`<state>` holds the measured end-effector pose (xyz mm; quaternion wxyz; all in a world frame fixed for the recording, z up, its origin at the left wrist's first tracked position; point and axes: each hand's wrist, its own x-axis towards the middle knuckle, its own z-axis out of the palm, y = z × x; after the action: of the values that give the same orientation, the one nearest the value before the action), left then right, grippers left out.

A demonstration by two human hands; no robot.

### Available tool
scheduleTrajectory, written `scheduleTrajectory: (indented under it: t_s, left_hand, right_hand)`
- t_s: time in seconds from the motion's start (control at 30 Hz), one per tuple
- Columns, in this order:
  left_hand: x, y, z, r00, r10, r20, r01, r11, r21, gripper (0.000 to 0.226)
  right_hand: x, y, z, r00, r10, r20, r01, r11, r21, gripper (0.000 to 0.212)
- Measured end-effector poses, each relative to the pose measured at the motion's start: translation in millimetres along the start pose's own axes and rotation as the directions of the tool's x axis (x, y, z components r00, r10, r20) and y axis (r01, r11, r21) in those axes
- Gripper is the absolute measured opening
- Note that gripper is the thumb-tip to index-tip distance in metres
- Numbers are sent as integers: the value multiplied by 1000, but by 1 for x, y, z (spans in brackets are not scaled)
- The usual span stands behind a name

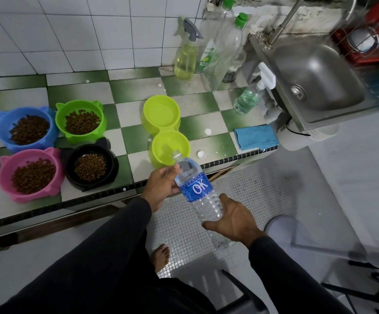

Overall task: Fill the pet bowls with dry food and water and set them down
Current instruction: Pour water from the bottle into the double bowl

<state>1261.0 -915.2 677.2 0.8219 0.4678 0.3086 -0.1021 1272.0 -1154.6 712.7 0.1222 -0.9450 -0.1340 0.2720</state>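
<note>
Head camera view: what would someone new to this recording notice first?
Probably the clear plastic water bottle with the blue label, uncapped, held in both hands' grip, left hand and right hand, its mouth tipped over the near cup of the lime-green double bowl. To the left on the green-and-white checkered counter sit four cat-eared bowls of brown kibble: blue, green, pink, black.

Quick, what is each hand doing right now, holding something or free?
Left hand: closed around the upper part of the water bottle, near its open neck.
Right hand: cupped under the bottle's lower half, fingers curled loosely, supporting it.
</note>
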Motion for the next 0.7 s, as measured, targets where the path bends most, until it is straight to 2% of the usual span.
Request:
scheduleTrajectory:
  t_s: [0.7]
  left_hand:
    - [2, -6, -2, 1000, -21, 1, 21, 999, 44, 32]
  right_hand:
    - [-7, -1, -1, 1000, 4, 13, -4, 1000, 6, 65]
